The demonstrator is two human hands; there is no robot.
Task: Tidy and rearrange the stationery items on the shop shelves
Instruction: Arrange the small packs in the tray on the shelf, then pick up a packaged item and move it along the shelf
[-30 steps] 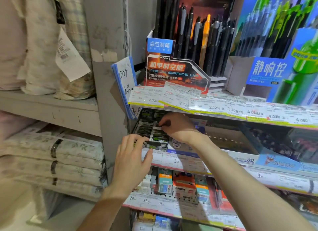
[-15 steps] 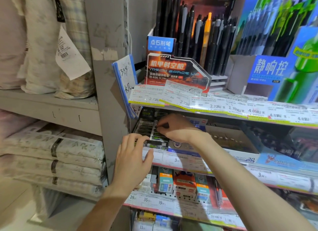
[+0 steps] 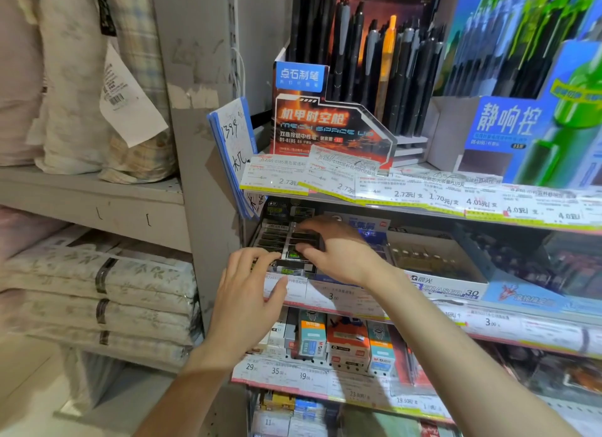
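Grey metal shelving [image 3: 208, 163] fills our view, its upright post scuffed and patched with tape, splitting the scene in two. To the left of the post we see folded bedding packs [image 3: 97, 293] stacked on a lower shelf and pillows [image 3: 75, 78] standing on the shelf above, one with a white paper tag [image 3: 128, 101] hanging off it. To the right the stationery shelves run in tiers, each front edge lined with price labels [image 3: 407, 192].

On the top tier stand two pen displays: a dark orange-printed pen stand [image 3: 329, 124] full of black pens, and beside it a blue and green pen display [image 3: 534, 111]. A blue clipboard of handwritten notes [image 3: 233, 143] hangs at the post beside them.

On the middle tier, at the far left, sits the tray of small dark eraser packs [image 3: 277, 238], with an open eraser box [image 3: 436, 260] just to its right. Below that tier, small boxed items [image 3: 338, 342] stand in a row.

Our right hand [image 3: 338, 251] reaches under the upper shelf, fingers curled down and gripping packs in the tray. Our left hand [image 3: 244, 296] hovers at the tray's front edge, fingers spread and loosely bent with the tips at the front packs, the thumb lying over the price strip; we cannot tell whether they press down.
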